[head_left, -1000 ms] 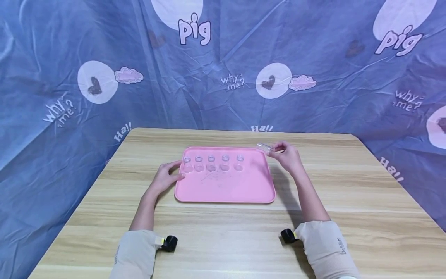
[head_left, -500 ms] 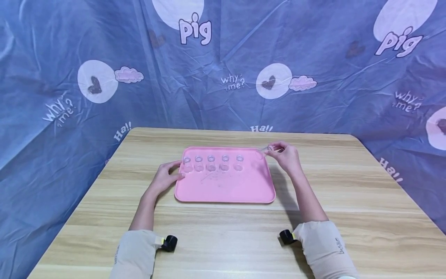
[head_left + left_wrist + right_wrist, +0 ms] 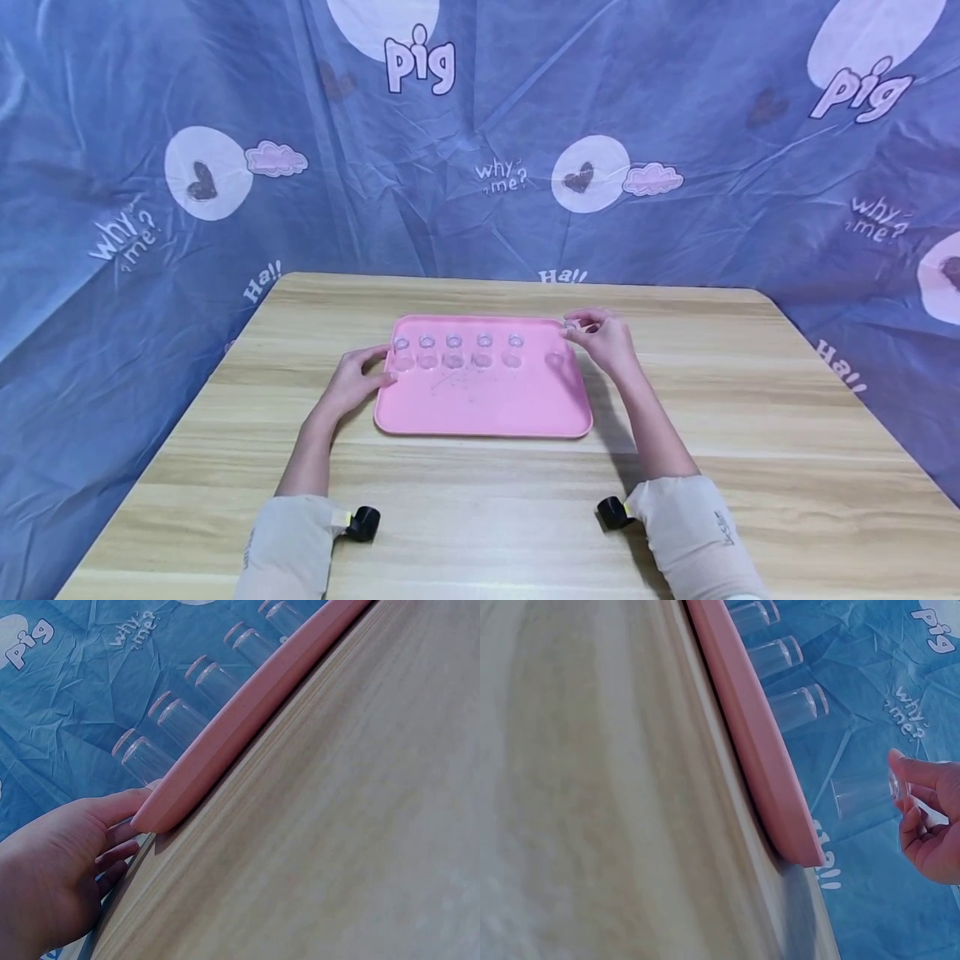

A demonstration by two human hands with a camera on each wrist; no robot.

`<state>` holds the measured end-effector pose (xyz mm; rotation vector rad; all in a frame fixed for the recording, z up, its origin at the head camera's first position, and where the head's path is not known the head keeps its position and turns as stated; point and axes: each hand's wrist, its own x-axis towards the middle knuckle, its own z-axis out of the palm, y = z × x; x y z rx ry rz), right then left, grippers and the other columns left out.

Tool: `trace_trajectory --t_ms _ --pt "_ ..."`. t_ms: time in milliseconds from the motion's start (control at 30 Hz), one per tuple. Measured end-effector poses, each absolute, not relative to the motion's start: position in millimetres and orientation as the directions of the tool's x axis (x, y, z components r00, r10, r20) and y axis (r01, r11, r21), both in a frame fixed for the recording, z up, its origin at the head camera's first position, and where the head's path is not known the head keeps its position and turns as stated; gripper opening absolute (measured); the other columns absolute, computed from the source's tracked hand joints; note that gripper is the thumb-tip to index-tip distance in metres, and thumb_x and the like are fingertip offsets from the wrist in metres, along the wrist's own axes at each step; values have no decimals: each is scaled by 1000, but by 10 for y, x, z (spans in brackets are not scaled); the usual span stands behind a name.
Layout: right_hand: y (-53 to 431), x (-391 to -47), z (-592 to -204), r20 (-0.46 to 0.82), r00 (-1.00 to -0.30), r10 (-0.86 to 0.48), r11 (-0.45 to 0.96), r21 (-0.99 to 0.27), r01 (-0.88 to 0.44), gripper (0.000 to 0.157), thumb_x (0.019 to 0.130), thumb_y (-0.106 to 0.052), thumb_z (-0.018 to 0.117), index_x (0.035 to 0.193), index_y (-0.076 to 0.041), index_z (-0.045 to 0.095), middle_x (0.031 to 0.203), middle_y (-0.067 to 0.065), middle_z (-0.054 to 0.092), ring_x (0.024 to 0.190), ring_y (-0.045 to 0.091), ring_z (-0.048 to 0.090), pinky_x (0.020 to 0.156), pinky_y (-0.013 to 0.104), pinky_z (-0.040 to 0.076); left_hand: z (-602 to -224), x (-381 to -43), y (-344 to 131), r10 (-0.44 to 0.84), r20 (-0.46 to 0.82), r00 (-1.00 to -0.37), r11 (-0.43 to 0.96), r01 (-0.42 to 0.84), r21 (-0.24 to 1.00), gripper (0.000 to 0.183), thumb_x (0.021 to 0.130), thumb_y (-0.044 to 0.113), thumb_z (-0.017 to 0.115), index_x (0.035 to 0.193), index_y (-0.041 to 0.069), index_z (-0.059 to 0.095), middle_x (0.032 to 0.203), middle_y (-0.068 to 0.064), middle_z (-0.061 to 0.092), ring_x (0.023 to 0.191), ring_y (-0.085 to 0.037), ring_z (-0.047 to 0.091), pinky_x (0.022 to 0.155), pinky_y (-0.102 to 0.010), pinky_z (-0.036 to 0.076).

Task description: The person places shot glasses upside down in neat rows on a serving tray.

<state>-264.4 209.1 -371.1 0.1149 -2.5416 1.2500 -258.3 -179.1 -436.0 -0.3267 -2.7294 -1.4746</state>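
Observation:
A pink tray [image 3: 480, 408] lies on the table and bears a row of several upright clear bottles [image 3: 483, 358] near its far side. My left hand [image 3: 354, 385] grips the tray's left edge; in the left wrist view, a digit laps over the rim [image 3: 161, 806] while other fingers curl below it. At the tray's right end, my right hand [image 3: 606, 340] pinches another clear bottle [image 3: 862, 795] by its rimmed top. That bottle stands roughly upright, base toward the tray, and a gap shows between base and tray in the right wrist view.
The wooden table [image 3: 480, 517] extends around the tray. A blue printed cloth [image 3: 450, 217] hangs behind it. Small black cameras [image 3: 363, 523] stick out from both sleeves. The nearest standing bottle [image 3: 513, 352] is left of the held one.
The right hand has turned the bottle from lying nearly level to upright and moved it slightly left and down over the tray's right end. The left hand has stayed at the tray edge.

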Motion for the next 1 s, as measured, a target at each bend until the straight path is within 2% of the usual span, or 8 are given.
trace_trajectory --t_ms 200,467,1000 --pt "2016 -2658 -3738 245 -969 26 605 -776 -180 25 76 -5 73 100 1 68 86 12 58 73 20 52 56 19 44 -4344 -2590 -1786 169 106 -980 537 182 824 56 80 12 69 130 -1 48 127 -21 50 125 -38 31 106 -49 18" --pt "1947 -2641 -3820 203 -979 4 594 -788 -161 28 75 -1 73 102 2 67 91 14 51 76 20 51 57 19 44 -4353 -2574 -1793 175 116 -978 533 193 823 56 79 11 69 130 -2 48 126 -22 50 124 -38 32 106 -49 18" --pt "1923 -2672 -3904 161 -987 8 621 -774 -122 26 76 0 70 102 0 67 94 13 53 81 23 51 68 28 44 -4355 -2577 -1790 176 102 -979 526 181 831 56 80 11 69 130 -1 48 128 -21 50 124 -37 34 106 -47 21"
